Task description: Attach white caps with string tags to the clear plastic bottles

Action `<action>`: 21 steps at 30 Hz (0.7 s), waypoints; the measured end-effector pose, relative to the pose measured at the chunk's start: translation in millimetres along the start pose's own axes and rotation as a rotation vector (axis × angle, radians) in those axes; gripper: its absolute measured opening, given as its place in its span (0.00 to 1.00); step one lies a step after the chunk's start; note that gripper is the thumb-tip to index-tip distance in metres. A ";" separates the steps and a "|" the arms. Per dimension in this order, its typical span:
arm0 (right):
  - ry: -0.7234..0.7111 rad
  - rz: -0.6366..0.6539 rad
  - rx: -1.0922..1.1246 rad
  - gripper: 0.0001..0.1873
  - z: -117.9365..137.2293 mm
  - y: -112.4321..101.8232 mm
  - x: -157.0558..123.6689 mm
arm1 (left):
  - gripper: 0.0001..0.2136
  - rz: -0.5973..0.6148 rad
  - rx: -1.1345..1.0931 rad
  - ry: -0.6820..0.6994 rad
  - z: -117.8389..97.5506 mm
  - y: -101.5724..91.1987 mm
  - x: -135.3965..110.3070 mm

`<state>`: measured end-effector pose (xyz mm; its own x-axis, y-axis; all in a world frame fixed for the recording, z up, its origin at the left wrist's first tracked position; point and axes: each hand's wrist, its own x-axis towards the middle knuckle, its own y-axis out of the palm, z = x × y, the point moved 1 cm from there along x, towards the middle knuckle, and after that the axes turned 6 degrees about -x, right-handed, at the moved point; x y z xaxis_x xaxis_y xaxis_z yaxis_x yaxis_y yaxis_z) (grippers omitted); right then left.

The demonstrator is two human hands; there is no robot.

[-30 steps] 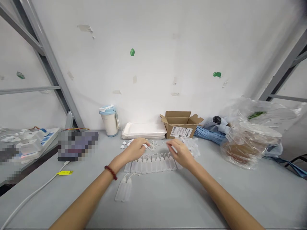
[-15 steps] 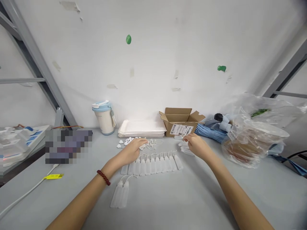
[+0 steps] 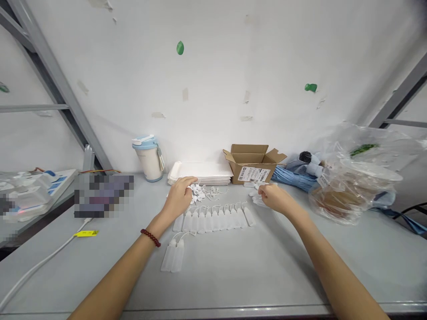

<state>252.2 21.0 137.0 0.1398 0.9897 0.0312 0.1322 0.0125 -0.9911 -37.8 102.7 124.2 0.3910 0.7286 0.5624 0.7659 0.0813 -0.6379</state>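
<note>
A row of several small translucent squeeze bottles lies side by side on the grey table. Two more bottles lie nearer to me. My left hand, a red bead bracelet on its wrist, rests with curled fingers over a pile of small white caps behind the row. My right hand is at a heap of loose bottles to the right of the row, fingers closed on one of them.
Against the wall stand a blue-lidded cup, a stack of white trays, an open cardboard box, blue cloth and a large clear plastic bag. A white cable with a yellow tag runs along the left.
My right hand moved from the row's right end out to the loose bottles near the box. My left hand shifted slightly back onto the pile of caps. The view tilted a little.
</note>
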 end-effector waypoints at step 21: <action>-0.016 0.001 -0.064 0.16 13.2 -1.9 -10.1 | 0.20 -0.026 0.006 0.028 -5.7 4.1 -3.5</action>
<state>237.6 12.9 136.9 0.1242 0.9919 0.0272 0.1944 0.0025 -0.9809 -33.1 96.6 122.6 0.3854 0.7067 0.5933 0.7727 0.1042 -0.6261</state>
